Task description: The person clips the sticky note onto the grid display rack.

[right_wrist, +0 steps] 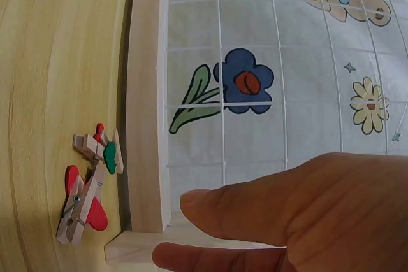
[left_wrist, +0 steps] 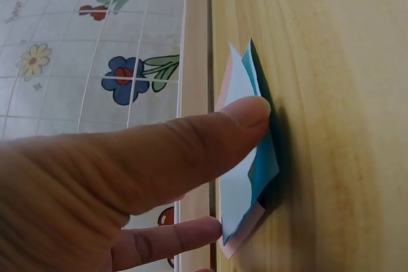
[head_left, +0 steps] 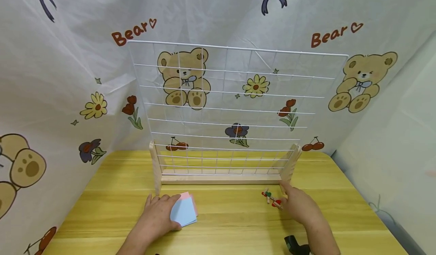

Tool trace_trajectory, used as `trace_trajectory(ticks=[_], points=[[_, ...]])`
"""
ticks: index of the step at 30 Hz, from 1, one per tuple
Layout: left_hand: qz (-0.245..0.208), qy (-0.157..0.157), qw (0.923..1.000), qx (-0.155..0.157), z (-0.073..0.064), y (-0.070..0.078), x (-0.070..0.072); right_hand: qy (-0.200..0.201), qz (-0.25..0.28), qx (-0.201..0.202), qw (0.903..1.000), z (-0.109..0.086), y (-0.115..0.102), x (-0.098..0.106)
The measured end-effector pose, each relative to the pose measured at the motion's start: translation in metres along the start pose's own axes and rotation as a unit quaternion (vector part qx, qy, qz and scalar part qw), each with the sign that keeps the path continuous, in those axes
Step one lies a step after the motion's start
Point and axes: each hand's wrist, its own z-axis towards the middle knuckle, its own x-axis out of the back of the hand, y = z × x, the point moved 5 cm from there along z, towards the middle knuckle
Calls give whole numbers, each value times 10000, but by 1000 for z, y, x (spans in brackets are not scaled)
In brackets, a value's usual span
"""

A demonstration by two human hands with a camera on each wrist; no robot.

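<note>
My left hand (head_left: 154, 215) pinches a small stack of square blue paper sheets (head_left: 184, 211) between thumb and fingers at the table's front left. In the left wrist view the blue sheets (left_wrist: 239, 151) bow and part at their edges under the thumb. Pink sheets (head_left: 194, 205) show from beneath them. My right hand (head_left: 301, 205) hovers beside a little cluster of wooden clothespins (head_left: 272, 200), thumb and finger apart. Red and green decorations sit on these clothespins (right_wrist: 83, 205), and nothing shows between the right thumb and finger.
Behind both hands stands a white wire grid (head_left: 225, 96) in a wooden base (head_left: 221, 179) with side feet. A black object (head_left: 296, 245) lies near the right forearm. Printed bear cloth (head_left: 85, 58) hangs behind the wooden table (head_left: 231, 232).
</note>
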Motion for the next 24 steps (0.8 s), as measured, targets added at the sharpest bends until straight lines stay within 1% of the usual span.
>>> trace_trajectory(ticks=[3,8,16,24], points=[[39,5,10000,36,0,-1,-1,27,-41,65,10000,1,2,1],[74,22,9999,86,0,-2,0,-61,-105,67,9999,3,5,1],[46,74,9999,87,1,-4,-1,-363,-55,-193,9991,5,9,-3],[-39,21,10000,89,2,-5,-3,-463,-222,-174,9985,6,6,-9]])
